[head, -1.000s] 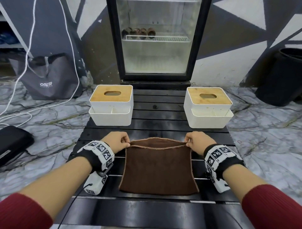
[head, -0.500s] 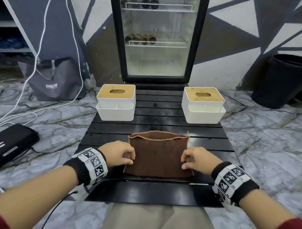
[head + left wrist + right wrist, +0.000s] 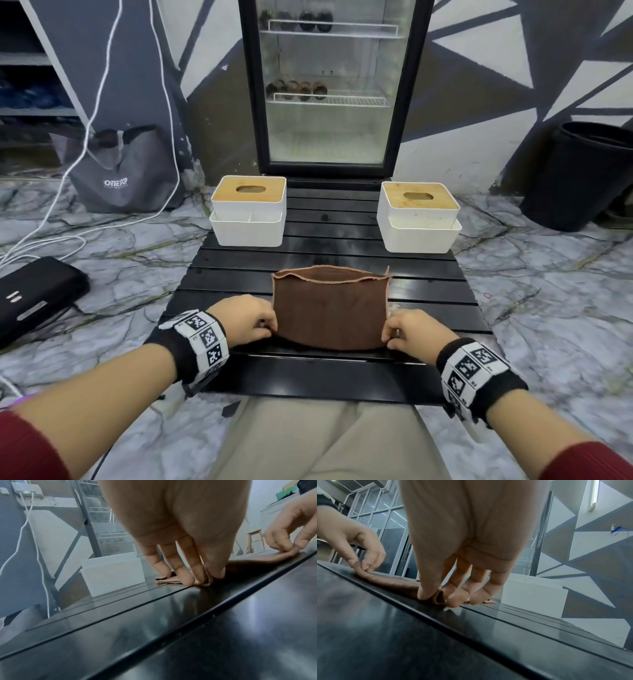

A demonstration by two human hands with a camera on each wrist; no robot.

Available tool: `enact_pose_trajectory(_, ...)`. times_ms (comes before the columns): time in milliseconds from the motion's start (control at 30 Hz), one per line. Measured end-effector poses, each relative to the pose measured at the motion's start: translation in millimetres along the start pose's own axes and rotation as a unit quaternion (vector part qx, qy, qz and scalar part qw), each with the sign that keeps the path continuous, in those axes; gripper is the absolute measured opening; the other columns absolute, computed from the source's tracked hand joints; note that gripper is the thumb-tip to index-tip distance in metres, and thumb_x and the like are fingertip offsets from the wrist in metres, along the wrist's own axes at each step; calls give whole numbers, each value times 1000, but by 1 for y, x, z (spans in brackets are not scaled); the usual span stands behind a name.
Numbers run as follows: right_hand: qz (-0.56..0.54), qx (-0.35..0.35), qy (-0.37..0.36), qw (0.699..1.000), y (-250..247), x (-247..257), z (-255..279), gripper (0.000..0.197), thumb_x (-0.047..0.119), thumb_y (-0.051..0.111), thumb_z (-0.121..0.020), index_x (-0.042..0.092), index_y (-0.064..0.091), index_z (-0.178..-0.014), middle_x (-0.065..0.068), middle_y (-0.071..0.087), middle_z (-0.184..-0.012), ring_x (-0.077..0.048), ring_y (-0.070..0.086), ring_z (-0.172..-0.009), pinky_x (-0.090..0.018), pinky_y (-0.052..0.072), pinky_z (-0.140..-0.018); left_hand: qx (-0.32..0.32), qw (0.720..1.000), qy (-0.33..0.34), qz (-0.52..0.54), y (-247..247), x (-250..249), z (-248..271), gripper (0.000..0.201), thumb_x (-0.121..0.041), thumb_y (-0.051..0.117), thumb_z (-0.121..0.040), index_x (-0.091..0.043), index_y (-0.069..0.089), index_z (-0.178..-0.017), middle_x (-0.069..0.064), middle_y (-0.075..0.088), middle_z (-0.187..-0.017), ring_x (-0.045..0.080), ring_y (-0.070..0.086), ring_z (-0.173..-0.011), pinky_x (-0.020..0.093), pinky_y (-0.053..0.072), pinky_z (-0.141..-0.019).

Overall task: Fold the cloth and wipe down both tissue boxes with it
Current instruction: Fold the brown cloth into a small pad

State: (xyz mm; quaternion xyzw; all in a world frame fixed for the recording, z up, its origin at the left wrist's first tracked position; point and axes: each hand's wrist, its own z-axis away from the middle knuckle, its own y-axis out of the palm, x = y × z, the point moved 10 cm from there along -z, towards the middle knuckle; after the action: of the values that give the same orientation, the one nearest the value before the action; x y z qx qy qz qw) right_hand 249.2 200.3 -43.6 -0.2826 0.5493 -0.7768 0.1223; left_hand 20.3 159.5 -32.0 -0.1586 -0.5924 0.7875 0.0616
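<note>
A brown cloth [image 3: 330, 308], folded once, lies on the black slatted table [image 3: 329, 246]. My left hand [image 3: 270, 325] pinches its near left corner between thumb and fingers; the wrist view shows the doubled edge of the cloth [image 3: 205, 576] between them. My right hand [image 3: 390, 334] pinches the near right corner, where the cloth [image 3: 439, 597] sits between thumb and fingers. Two white tissue boxes with wooden lids stand at the table's far edge: the left box [image 3: 248, 210] and the right box [image 3: 419, 217].
A glass-door fridge [image 3: 330, 85] stands behind the table. A grey bag [image 3: 120, 168] and white cables [image 3: 99, 102] are at the left, a black case [image 3: 34, 294] lies on the marble floor, and a black bin [image 3: 582, 174] is at the right.
Both hands moved from the cloth's far corners back to its near fold and took hold of the near corners. The cloth now lies folded in half.
</note>
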Motion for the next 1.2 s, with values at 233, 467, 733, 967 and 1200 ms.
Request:
enact_pose_trajectory(233, -83, -50, -8, 995, -33, 5, 14, 18, 12, 65, -80, 27, 60, -74, 5, 64, -78, -5, 53, -66, -10, 40, -65, -70, 996, -12, 59, -24, 10, 16, 11, -19, 62, -87, -15, 67, -96, -7, 62, -89, 6, 53, -75, 13, 38, -72)
enact_pose_trajectory(467, -134, -36, -18, 990, -52, 2, 27, 24, 14, 68, -79, 34, 59, -68, 11, 60, -67, 3, 50, -55, -9, 40, -61, -39, 992, -10, 117, -29, 14, 22, 5, -17, 68, -82, -22, 68, -85, -19, 54, -62, -10, 52, -62, 4, 34, -59)
enact_pose_trajectory(733, -134, -108, 48, 984, -53, -31, -29, 26, 11, 64, -80, 31, 54, -67, 13, 58, -68, 0, 50, -63, -6, 37, -60, -110, 978, -103, 145, -35, 48, -27, 8, -16, 66, -82, -23, 64, -81, -13, 61, -75, 1, 53, -70, 3, 35, -61)
enact_pose_trajectory(967, -78, -87, 89, 989, -44, -50, -63, 13, 15, 59, -83, 26, 56, -77, 16, 53, -68, -3, 49, -65, -20, 42, -70, -97, 975, -148, 136, -25, 67, -54, 13, -22, 64, -82, -32, 58, -76, -16, 59, -75, 5, 56, -76, 20, 45, -74)
enact_pose_trajectory(1200, -60, -57, 103, 991, -35, -55, -74, 14, 15, 58, -83, 27, 55, -78, 16, 51, -69, -6, 50, -69, -24, 44, -71, -81, 973, -162, 140, -18, 73, -60, 9, -25, 65, -83, -32, 60, -80, -17, 59, -79, 7, 58, -82, 29, 50, -82)
